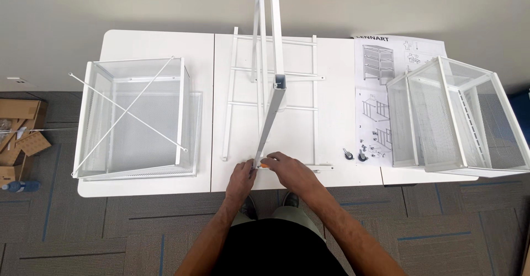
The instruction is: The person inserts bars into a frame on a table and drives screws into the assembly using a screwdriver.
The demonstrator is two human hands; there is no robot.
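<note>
A white metal frame [270, 96] stands up from the white table [160, 44], its rails rising toward the camera over a ladder-like white side frame [232, 105] lying flat. My left hand [243, 175] grips the base of the upright rail at the table's front edge. My right hand [284, 165] is closed beside it on a small orange-handled tool [264, 166] pressed against the rail's lower end.
A white mesh basket [135, 160] with two crossed thin rods [130, 113] lies at the left. Two nested mesh baskets [458, 116] rest at the right on an instruction sheet [375, 77]. Small black casters [354, 154] and screws sit near the sheet. Cardboard pieces [19, 132] lie on the carpet.
</note>
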